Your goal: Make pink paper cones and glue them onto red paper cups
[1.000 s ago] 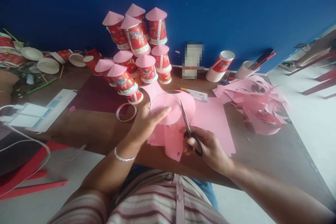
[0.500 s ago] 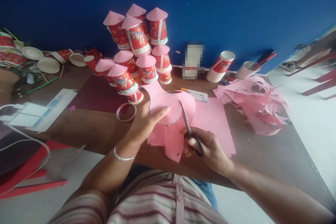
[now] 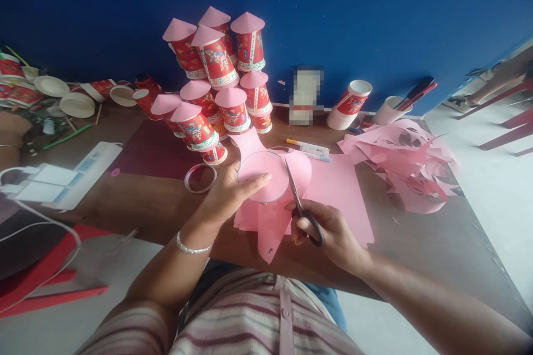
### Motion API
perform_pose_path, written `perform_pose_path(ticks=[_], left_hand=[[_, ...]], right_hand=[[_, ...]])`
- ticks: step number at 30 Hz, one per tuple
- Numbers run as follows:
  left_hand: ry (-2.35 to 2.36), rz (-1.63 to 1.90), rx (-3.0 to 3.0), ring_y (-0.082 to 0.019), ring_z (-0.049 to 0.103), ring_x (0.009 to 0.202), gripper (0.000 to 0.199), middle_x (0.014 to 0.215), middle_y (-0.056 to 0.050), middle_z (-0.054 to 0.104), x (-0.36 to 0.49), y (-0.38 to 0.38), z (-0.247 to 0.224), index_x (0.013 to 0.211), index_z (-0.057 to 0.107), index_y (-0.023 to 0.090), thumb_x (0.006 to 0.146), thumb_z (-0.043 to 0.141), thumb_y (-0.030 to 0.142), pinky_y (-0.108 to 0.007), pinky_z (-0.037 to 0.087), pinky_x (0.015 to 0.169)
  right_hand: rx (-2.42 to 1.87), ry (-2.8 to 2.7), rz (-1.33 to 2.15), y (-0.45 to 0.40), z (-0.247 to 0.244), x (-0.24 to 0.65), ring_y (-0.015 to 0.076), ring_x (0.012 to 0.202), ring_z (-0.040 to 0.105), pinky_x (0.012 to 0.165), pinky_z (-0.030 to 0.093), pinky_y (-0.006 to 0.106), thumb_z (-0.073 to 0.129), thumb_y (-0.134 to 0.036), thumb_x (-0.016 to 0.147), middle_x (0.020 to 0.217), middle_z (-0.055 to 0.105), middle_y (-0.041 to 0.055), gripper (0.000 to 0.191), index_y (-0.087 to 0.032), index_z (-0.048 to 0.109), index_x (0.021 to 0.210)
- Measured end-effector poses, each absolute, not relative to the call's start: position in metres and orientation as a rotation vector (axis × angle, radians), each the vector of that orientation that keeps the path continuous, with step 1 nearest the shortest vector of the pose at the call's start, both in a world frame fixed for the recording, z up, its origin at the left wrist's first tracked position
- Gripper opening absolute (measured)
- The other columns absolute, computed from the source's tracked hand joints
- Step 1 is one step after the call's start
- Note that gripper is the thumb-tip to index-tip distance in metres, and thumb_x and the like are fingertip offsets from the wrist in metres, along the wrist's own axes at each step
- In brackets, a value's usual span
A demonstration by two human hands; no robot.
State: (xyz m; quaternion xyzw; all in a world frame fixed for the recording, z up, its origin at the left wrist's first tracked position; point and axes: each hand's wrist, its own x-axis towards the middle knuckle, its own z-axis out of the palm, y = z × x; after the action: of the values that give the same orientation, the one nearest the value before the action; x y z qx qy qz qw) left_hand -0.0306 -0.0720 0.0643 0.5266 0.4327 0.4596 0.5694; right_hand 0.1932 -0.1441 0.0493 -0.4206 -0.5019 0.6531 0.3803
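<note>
**Pink paper disc and scissors, above the worktop**

We note the pink paper disc (image 3: pixel 268 164), bounded by a dark line, raised over the near side of the worktop (image 3: pixel 158 216), above loose pink sheets (image 3: pixel 341 188). Our left hand (image 3: pixel 233 186) pinches its left side, thumb flat on top; the fingers beneath are hidden. Our right hand (image 3: pixel 328 224) grips the scissors (image 3: pixel 298 199) by their dark handles, blades pointing away from us along the disc's right edge. We cannot tell whether the blades touch the paper.

Handling, our estimate: very light, thin and flexible, hardly slippery, easily creased or torn. We judge a broad, gentle pinch on the left side best, well apart from the blades; squeezing the rim would probably buckle it. The scissors seem stiff, best held by the handles.
</note>
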Motion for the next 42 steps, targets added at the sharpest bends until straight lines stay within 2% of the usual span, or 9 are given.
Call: perform_pose_path(ticks=[13,17,24,28,33,42], left_hand=[[1.019,1.044,1.279,-0.027,0.075,0.106,0.041,0.107,-0.007,0.081,-0.036,-0.069,0.07,0.112,0.077,0.016,0.077,0.088,0.035,-0.033,0.062,0.091],[1.043,1.035,1.273,-0.027,0.075,0.1,0.038,0.103,-0.008,0.081,-0.036,-0.068,0.072,0.104,0.079,0.015,0.074,0.089,0.036,-0.032,0.061,0.087],[1.081,1.073,1.246,-0.024,0.073,0.088,0.041,0.093,-0.008,0.081,-0.028,-0.07,0.081,0.096,0.08,0.015,0.072,0.089,0.047,-0.031,0.059,0.08],[1.101,1.074,1.269,-0.025,0.074,0.089,0.043,0.096,-0.009,0.081,-0.028,-0.07,0.081,0.098,0.079,0.015,0.073,0.087,0.049,-0.032,0.06,0.08],[1.085,1.069,1.271,-0.024,0.074,0.089,0.041,0.095,-0.008,0.081,-0.028,-0.07,0.079,0.098,0.08,0.015,0.074,0.087,0.048,-0.031,0.06,0.08],[1.076,1.143,1.199,-0.02,0.071,0.083,0.034,0.09,-0.005,0.079,-0.029,-0.07,0.072,0.1,0.076,0.016,0.079,0.084,0.041,-0.028,0.059,0.076]], right_hand=[[-0.996,-1.33,1.654,-0.144,0.045,0.195,0.0119,0.057,0.061,0.058,0.057,0.025,0.067,-0.055,0.098,0.066,0.064,-0.0001,0.04,-0.016,0.073,0.107],[-1.016,-1.325,1.662,-0.145,0.045,0.195,0.0122,0.057,0.062,0.058,0.058,0.026,0.068,-0.056,0.097,0.066,0.064,0.0001,0.042,-0.016,0.074,0.11],[-1.038,-1.326,1.663,-0.145,0.046,0.195,0.0129,0.057,0.063,0.058,0.057,0.027,0.068,-0.057,0.096,0.066,0.065,0.0008,0.045,-0.015,0.074,0.111],[-1.038,-1.314,1.664,-0.146,0.045,0.194,0.0137,0.057,0.063,0.057,0.058,0.028,0.068,-0.059,0.095,0.066,0.066,0.0014,0.048,-0.015,0.075,0.112],[-1.042,-1.319,1.661,-0.146,0.045,0.194,0.014,0.057,0.064,0.058,0.058,0.029,0.069,-0.063,0.094,0.067,0.066,0.0018,0.052,-0.015,0.075,0.113],[-1.056,-1.321,1.665,-0.145,0.046,0.193,0.0138,0.056,0.063,0.057,0.058,0.028,0.068,-0.061,0.095,0.066,0.066,0.0013,0.047,-0.016,0.073,0.106]])
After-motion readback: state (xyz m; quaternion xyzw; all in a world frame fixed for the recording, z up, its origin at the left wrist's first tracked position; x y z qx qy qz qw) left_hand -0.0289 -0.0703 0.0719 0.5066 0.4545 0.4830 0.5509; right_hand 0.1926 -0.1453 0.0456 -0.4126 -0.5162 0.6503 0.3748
